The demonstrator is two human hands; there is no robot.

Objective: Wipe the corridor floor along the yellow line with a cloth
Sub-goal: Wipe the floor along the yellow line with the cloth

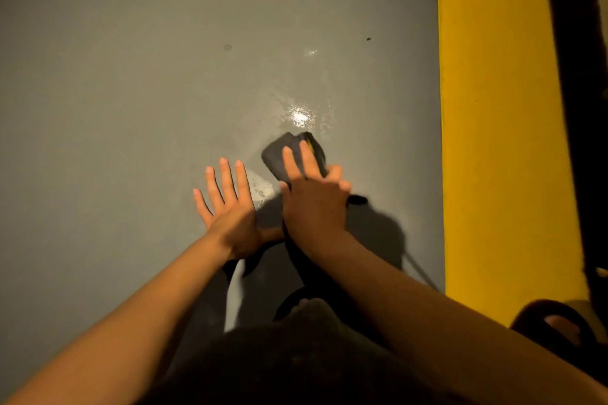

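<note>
Grey corridor floor (131,92), wet glare beside yellow line (493,141).

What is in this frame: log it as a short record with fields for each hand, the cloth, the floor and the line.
left hand: flat on the floor, fingers spread, holding nothing
right hand: pressing the cloth down, fingers straight on top
cloth: dark, bunched, on the grey floor, left of the yellow line
floor: grey, with a wet shine beyond the cloth
yellow line: wide band at the right, apart from the cloth
</note>
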